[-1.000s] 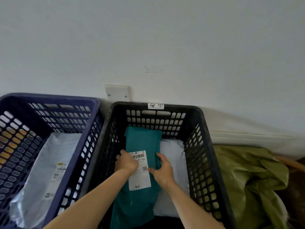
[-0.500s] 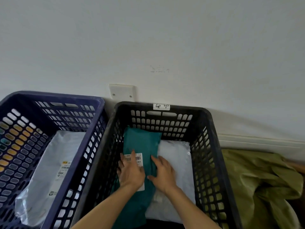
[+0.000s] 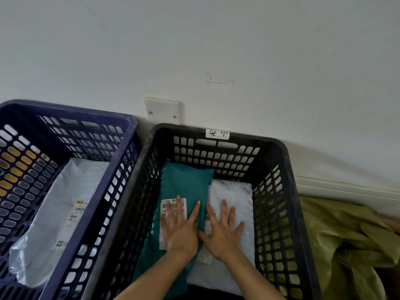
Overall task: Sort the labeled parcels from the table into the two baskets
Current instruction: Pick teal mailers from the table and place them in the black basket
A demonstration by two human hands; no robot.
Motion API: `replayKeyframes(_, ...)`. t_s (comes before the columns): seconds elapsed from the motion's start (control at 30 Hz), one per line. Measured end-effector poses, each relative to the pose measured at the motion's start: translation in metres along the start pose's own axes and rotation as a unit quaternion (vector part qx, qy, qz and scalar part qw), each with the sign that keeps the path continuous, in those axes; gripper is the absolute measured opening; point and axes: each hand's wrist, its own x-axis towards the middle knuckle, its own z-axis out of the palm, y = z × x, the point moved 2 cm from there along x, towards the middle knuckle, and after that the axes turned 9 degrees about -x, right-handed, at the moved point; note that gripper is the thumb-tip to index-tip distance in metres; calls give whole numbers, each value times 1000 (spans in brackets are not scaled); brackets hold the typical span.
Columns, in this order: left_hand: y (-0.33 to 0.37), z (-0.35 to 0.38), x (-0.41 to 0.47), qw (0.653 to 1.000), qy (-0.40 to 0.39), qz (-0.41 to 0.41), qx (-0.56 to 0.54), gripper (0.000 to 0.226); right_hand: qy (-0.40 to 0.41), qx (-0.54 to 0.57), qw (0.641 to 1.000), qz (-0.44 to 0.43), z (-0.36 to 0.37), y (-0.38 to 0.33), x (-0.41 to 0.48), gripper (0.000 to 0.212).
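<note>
A teal parcel [image 3: 186,182] with a white barcode label lies in the left half of the black basket [image 3: 279,152]. Beside it on the right lies a white parcel [image 3: 238,191]. My left hand [image 3: 180,226] rests flat on the teal parcel's label, fingers spread and straight. My right hand [image 3: 223,230] rests flat on the white parcel, its thumb side touching the teal one. The blue basket [image 3: 121,135] on the left holds a grey-white parcel [image 3: 58,202] with a label.
Both baskets stand against a white wall with a blank cover plate [image 3: 162,109]. A small handwritten tag [image 3: 217,133] sits on the black basket's far rim. A crumpled olive-green bag [image 3: 346,245] lies to the right of the black basket.
Both hands let go of the teal parcel's edges and opened flat. The left hand now lies over the label and the right hand has shifted onto the white parcel.
</note>
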Motion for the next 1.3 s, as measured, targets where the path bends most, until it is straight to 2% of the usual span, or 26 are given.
replayKeyframes(0.37,-2,0,5,998,-55,6,17,64,-38,15,999,0,2,4,2,84)
replayKeyframes(0.63,-5,-27,-21,996,-74,38,19,64,23,109,994,21,-30,2,-32,77)
replayKeyframes(0.77,-5,-59,-46,997,-18,73,-21,69,95,161,982,2,-60,-3,-57,71)
replayKeyframes(0.87,-6,-92,-71,992,45,113,14,79,148,223,963,-24,-82,-12,-80,64)
replayKeyframes(0.97,-12,-122,-103,981,118,146,47,79,185,251,949,-56,-97,-23,-104,60)
replayKeyframes(1.1,-30,-157,-152,975,182,125,40,79,217,265,935,-96,-114,-49,-137,57)
replayKeyframes(1.3,-84,-192,-218,970,232,70,3,76,244,247,918,-190,-129,-106,-179,53)
